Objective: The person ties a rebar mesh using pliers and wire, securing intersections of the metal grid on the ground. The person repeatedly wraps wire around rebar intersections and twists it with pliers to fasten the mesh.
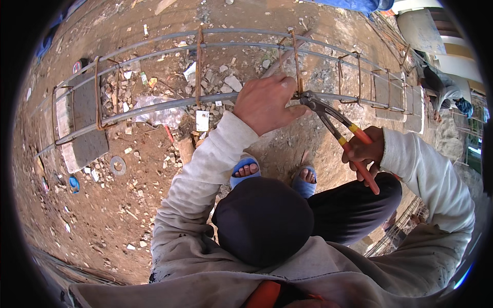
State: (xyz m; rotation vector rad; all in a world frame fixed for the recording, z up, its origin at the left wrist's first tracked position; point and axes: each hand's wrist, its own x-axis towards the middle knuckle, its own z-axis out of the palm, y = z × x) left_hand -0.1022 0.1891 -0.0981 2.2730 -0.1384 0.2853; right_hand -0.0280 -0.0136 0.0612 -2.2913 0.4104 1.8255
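Note:
A long cage of steel reinforcing bars with rusty stirrups spans the view in front of me. My right hand is closed around the red and yellow handles of end-cutting nippers. The nippers' jaws meet the near bar where a stirrup crosses it. My left hand lies over the same bar just left of the jaws, with thumb and fingers near the crossing. Whether its fingers hold the bar or a tie wire is hidden by the back of the hand.
Concrete blocks lie under the cage's left part, and more slabs under its right. Rubble and a plastic bag litter the dirt. A metal ring lies at left. Another person bends down at far right.

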